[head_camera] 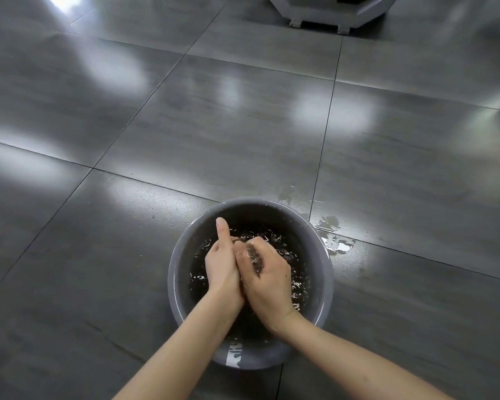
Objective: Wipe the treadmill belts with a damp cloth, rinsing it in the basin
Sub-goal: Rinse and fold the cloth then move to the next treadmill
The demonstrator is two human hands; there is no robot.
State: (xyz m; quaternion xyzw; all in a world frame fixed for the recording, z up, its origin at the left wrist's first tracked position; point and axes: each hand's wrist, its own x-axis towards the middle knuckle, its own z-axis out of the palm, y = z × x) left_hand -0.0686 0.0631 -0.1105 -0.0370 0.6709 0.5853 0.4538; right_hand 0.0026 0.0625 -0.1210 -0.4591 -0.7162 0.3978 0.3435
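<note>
A round grey basin (325, 255) with dark, rippling water stands on the floor at the lower middle. Both my hands are inside it, pressed together. My left hand (223, 267) has its thumb pointing up and its fingers curled round a dark wet cloth (256, 259). My right hand (267, 274) grips the same cloth, of which only a narrow strip shows between the hands. The rest of the cloth is hidden by my fingers.
Glossy dark grey floor tiles (214, 134) surround the basin. Spilled water (334, 241) lies on the floor right of the basin's far rim. The grey base of a machine (321, 13) with small feet stands at the top edge.
</note>
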